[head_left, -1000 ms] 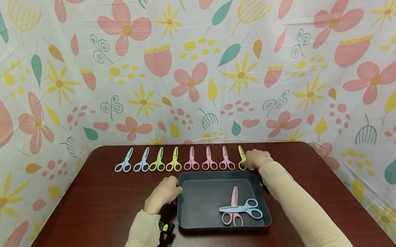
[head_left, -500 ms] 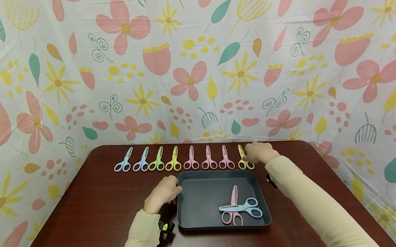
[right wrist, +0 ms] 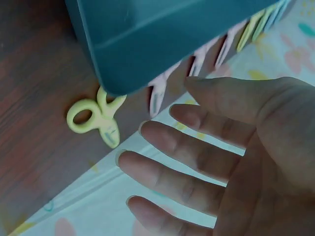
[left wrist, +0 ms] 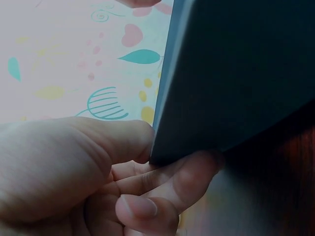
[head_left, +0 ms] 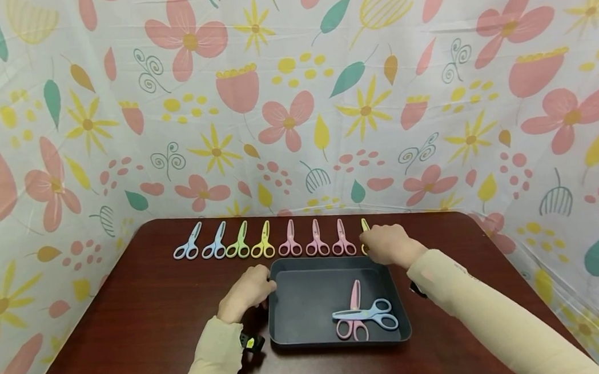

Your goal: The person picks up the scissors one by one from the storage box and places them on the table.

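Observation:
My left hand point(head_left: 248, 293) grips the left wall of a dark grey tray point(head_left: 306, 301), thumb on one side and fingers beneath in the left wrist view. My right hand point(head_left: 389, 243) is above yellow scissors point(head_left: 365, 225) at the row's right end and hides their handles in the head view. In the right wrist view its fingers are extended and apart from these yellow scissors point(right wrist: 101, 115), holding nothing. Inside the tray, blue scissors point(head_left: 371, 314) lie across pink scissors point(head_left: 356, 298).
Along the table's point(head_left: 132, 311) far edge runs a row of scissors: two blue point(head_left: 187, 248), one green point(head_left: 238, 245), another yellow pair point(head_left: 263, 243) and three pink point(head_left: 290, 242). A floral curtain point(head_left: 298, 170) hangs behind the table.
My right hand first lifted off the yellow scissors, uncovering their handles, then shifted slightly left and nearer, covering the handles again. My left hand and the tray stay in place.

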